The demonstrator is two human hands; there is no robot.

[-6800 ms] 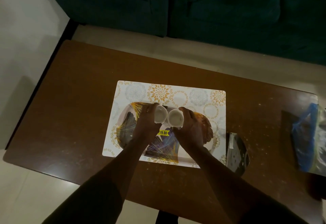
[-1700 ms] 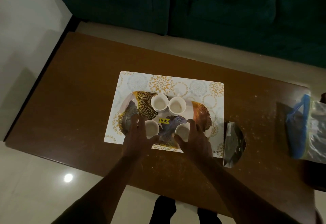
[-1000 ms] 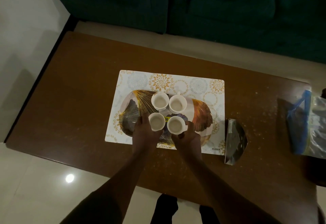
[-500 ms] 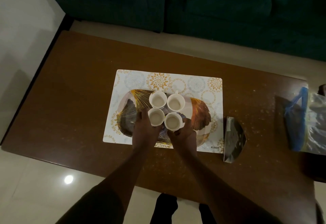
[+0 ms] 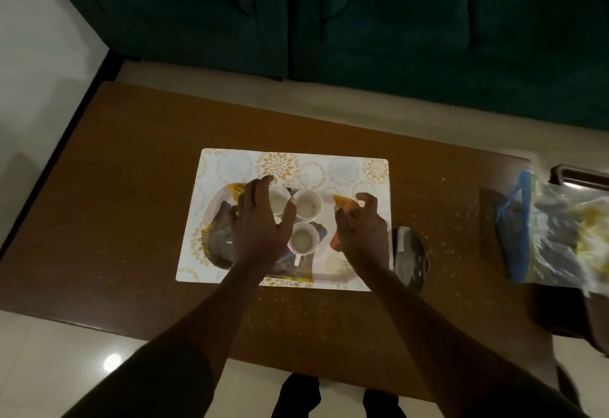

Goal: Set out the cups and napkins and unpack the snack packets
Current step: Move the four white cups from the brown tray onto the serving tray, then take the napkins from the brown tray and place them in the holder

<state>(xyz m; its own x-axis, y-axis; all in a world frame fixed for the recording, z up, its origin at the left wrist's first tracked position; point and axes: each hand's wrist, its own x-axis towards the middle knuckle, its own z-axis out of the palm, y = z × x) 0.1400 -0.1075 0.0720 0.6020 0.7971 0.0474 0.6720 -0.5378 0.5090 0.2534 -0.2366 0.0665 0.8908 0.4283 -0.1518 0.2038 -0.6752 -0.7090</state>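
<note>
Three white cups are seen clustered on the patterned tray [image 5: 339, 271]: a far-left cup [image 5: 279, 198] partly hidden, a far-right cup [image 5: 308, 204] beside it, and a near cup [image 5: 303, 242] just in front of them (a fourth cannot be made out under the hand). The tray is set on a floral placemat [image 5: 290, 167], itself laid on the brown tabletop [image 5: 131, 187]. The left hand [image 5: 262, 223] is held spread and flat over the tray's left half, fingers apart, nothing gripped. The right hand [image 5: 361, 226] is held over the tray's right end, fingers loosely curled and empty. Just right of the tray lies a shiny foil packet [image 5: 410, 253]; well beyond it, at the tabletop's right edge, a clear bag with blue trim [image 5: 557, 236] is seen. No writing can be read.
</note>
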